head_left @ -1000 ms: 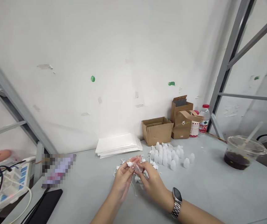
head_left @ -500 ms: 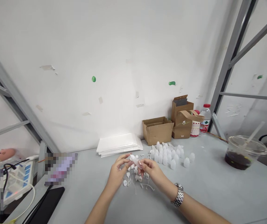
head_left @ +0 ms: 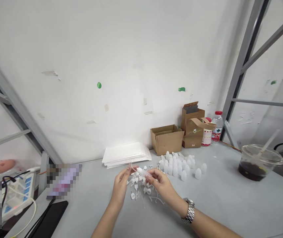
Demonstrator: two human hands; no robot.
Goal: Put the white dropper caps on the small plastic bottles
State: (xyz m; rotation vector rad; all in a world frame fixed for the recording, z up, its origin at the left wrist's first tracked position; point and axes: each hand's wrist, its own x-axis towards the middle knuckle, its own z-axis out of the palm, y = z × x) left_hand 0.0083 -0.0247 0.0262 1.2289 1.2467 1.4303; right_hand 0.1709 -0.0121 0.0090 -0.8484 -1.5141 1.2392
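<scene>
My right hand (head_left: 159, 180) holds a small translucent white bottle (head_left: 145, 173) between thumb and fingers, its white capped end toward the left. From that end curves a thin white tube (head_left: 132, 166). The fingertips of my left hand (head_left: 122, 181) are pinched together at this tube. Beneath both hands lies a loose pile of small white caps (head_left: 136, 187) and thin tubes, partly hidden by the fingers. Several similar translucent bottles (head_left: 175, 167) stand grouped just right of my right hand.
White flat sheets (head_left: 123, 152) are stacked by the wall, beside a cardboard box (head_left: 167, 142) and a brown paper bag (head_left: 193, 132). A plastic cup of dark drink (head_left: 255, 165) stands right. At left are a black phone-like slab (head_left: 51, 219) and a power strip (head_left: 19, 193) with cables.
My left hand has drawn a little left and down, away from the bottle's capped end. More of the bottle, the curved tube and the pile below now shows.
</scene>
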